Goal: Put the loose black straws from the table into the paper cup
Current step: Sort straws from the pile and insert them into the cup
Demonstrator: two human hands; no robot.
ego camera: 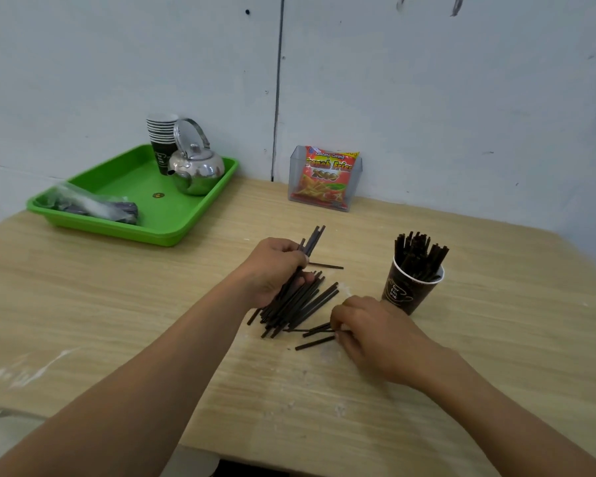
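A pile of loose black straws (303,304) lies on the wooden table (117,304) in the middle. My left hand (272,270) grips a bundle of these straws, whose tips stick out past the fingers toward the wall. My right hand (369,330) pinches a few straws (319,333) at the near right edge of the pile. To the right stands a dark paper cup (408,290), upright, with several black straws standing in it. One single straw (327,266) lies apart behind the pile.
A green tray (141,215) at the back left holds a metal kettle (197,170), a stack of paper cups (160,139) and a plastic bag (93,204). A clear holder with a snack packet (326,177) stands against the wall. The table's near edge is close to my arms.
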